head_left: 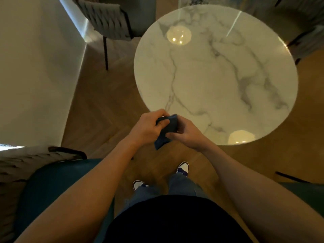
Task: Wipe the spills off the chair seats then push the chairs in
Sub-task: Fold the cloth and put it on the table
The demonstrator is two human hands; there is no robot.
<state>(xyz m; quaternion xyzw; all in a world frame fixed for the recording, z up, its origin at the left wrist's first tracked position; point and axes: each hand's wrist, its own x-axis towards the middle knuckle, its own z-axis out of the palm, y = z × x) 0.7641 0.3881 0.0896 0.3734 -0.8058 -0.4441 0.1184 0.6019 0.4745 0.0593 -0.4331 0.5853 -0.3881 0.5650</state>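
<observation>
I hold a dark blue cloth (171,126) in front of me with both hands, just off the near edge of the round marble table (215,76). My left hand (149,128) pinches its upper left part, thumb on top. My right hand (187,133) grips its right side. A corner of the cloth hangs below my hands. A teal chair seat (52,186) with a woven grey back (21,165) stands at my lower left, pulled away from the table. I see no spill on its visible part.
A grey woven chair (108,23) stands at the far left of the table, another grey chair (306,37) at the far right. A teal seat edge (305,192) shows at lower right. A white wall (35,67) runs along the left. My feet stand on wooden floor (108,106).
</observation>
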